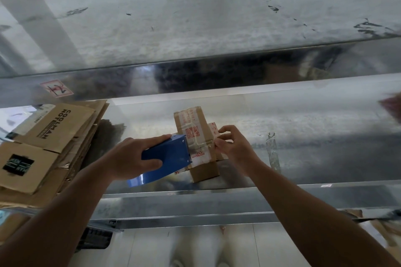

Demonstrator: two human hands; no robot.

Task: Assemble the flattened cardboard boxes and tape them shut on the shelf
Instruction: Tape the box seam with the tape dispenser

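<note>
While half-wrapped in printed tape, not yet fully sealed: small cardboard box [205, 170] standing mid-way along the metal shelf [303, 147], between the two hands. Left hand [134, 158] wrapped round the blue tape dispenser [167, 158], thumb underneath, fingers along the top, the tool's nose pressed to the box's left face. Right hand [234, 143] at the box's right edge, thumb and fingertips pinching the tape [196, 147] there, remaining fingers loosely curled. Clear tape with red print already crossing the top and front in several bands.

Judged well into the sealing of this one box, with the strip yet to be cut and smoothed. Much left overall: thick stack of flattened boxes [54, 141] lying on the shelf at the left, well apart from the box, none assembled.

Outward: shiny, scuffed steel surface. Stray scrap of tape [272, 149] stuck to it at the right. Upper shelf [195, 28] overhead, red-and-white label [56, 88] on its lip. Pale floor [195, 245] near and below. More cardboard [379, 236] at the lower right.
</note>
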